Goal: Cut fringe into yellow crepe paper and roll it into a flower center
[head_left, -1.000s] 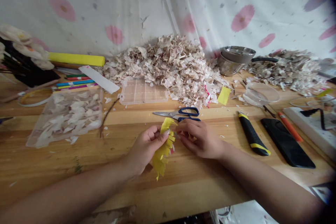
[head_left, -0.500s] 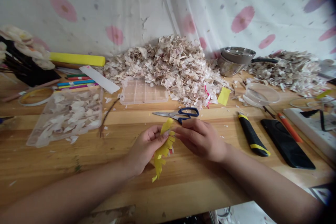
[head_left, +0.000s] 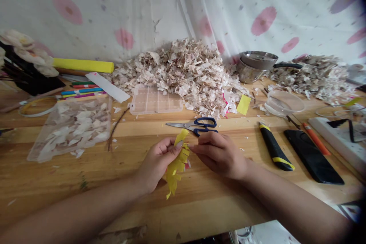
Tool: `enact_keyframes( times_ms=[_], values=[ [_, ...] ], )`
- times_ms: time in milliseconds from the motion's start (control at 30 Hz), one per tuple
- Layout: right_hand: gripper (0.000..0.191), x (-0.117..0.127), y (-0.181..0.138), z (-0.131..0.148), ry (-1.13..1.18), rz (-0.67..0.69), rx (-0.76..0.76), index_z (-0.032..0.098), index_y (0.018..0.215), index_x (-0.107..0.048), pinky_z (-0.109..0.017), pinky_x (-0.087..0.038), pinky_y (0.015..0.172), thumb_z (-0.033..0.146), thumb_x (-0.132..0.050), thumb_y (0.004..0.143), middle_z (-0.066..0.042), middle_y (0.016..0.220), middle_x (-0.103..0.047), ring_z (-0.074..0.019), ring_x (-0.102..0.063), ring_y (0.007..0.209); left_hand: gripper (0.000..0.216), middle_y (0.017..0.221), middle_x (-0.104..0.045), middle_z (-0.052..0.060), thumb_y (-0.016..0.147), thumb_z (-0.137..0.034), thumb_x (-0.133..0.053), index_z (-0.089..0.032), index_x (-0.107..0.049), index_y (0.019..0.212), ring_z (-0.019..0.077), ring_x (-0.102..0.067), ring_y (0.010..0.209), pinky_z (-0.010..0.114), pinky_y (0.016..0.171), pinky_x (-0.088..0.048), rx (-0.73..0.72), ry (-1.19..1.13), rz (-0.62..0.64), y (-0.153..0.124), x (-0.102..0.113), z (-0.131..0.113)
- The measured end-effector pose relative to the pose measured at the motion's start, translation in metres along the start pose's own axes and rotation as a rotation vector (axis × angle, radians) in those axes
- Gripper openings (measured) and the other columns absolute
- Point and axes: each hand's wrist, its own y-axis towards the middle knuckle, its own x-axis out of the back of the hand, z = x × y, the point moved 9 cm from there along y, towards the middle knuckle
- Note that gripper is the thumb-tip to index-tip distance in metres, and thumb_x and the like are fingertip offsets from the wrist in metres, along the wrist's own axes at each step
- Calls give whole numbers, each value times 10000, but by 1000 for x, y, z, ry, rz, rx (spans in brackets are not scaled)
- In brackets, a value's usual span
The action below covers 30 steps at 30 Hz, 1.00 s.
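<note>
A strip of yellow paper (head_left: pixel 177 164), its right edge cut into a fringe, hangs from my left hand (head_left: pixel 161 158). The left thumb lies on the strip and presses it against the fingers. My right hand (head_left: pixel 221 154) is closed in a pinch at the fringe, thumb and forefinger meeting on a cut tip near the upper end. A bit of red and white shows behind the strip. Just beyond my hands lie scissors (head_left: pixel 187 124) with dark blue handles, their blades pointing left; my right hand partly overlaps the lower handle.
Behind are a heap of pale dried petals or flakes (head_left: pixel 188 68), a clear divided tray (head_left: pixel 156 101) and a yellow paper square (head_left: pixel 243 105). To the right lie a utility knife (head_left: pixel 274 146), a black phone (head_left: pixel 313 156) and a power strip (head_left: pixel 337 137). A petal-filled clear box (head_left: pixel 37 148) sits left.
My right fingers have shifted slightly along the fringe, and the strip has turned a little in my left hand. The scissors and other things lie as before.
</note>
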Motion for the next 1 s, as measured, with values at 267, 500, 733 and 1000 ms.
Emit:
enact_keyframes(
  times_ms=[267,500,733,1000],
  values=[
    [120,-2,1,-5,194,-18,-159,189,910,-634,-241,-488,611,116,-557,853,-35,820,-554,-119,-566,714,298,645,-647,-8,750,-394,-706,-151,-595,881,105,-587,532,202,500,-447,-22,28,-55,-2,3,-2],
    [72,-20,-12,-37,634,-102,-712,171,719,-666,-242,-435,573,198,-645,783,-20,743,-546,-112,-524,664,254,641,-630,-20,812,-401,-639,-165,-597,896,99,-576,541,204,518,-452,-71,106,-59,-1,4,-4],
    [213,-63,-52,-43,1221,-20,-1463,144,675,-629,-196,-241,408,301,-768,637,78,467,-422,-44,-333,416,261,658,-676,14,803,-405,-647,-163,-607,893,129,-621,577,224,548,-482,-80,183,-81,-5,4,-9],
    [243,-67,-54,-40,1366,-1,-1574,122,714,-623,-191,-60,380,247,-786,584,110,442,-342,-12,-169,386,278,795,-696,24,730,-344,-730,-162,-705,938,145,-610,705,256,627,-539,-54,175,-47,-6,2,0]
  ],
)
